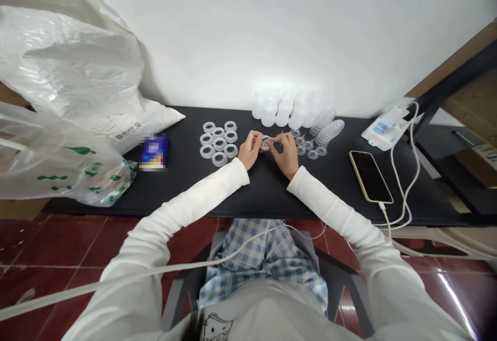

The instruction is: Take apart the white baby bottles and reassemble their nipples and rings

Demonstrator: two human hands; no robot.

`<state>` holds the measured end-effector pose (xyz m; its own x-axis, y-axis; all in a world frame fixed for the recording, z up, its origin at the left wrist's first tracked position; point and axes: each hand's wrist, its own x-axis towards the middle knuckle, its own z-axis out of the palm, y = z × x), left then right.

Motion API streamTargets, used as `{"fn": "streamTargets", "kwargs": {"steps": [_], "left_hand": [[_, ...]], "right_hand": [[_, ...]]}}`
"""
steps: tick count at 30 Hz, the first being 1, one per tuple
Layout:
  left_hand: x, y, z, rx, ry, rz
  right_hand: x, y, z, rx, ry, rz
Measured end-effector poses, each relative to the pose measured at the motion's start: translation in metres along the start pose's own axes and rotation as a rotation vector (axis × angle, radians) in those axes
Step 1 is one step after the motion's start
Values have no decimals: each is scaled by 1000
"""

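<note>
Over the middle of the black table, my left hand (250, 150) is closed on the left side of a translucent plastic ring (266, 144). My right hand (286, 155) pinches the same ring from the right, with thumb and index finger at its opening; any small piece between those fingers is hidden. Left of my hands lie several matching loose rings (219, 133) in a loose cluster. Close to the right hand are several small clear discs (308, 145), some with thin stems. White translucent bottles (282, 114) stand behind, beside stacked clear caps (329, 133) lying tilted.
Large white plastic bags (77, 61) and a printed clear bag (66, 160) bulge over the left side, near a blue box (154, 150). At right lie a phone (370, 177), a white cable (411, 175) and an opened white package (388, 126). A wall (272, 30) rises behind.
</note>
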<state>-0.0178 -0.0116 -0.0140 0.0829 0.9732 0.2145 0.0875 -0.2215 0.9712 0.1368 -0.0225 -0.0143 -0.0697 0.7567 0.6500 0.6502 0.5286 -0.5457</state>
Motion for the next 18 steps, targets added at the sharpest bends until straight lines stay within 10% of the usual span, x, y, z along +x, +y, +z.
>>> {"fn": "streamTargets", "kwargs": {"steps": [18], "left_hand": [[-2,-1,1,-138,-94,-39]], "right_hand": [[-1,-3,2,268,-148,164]]}}
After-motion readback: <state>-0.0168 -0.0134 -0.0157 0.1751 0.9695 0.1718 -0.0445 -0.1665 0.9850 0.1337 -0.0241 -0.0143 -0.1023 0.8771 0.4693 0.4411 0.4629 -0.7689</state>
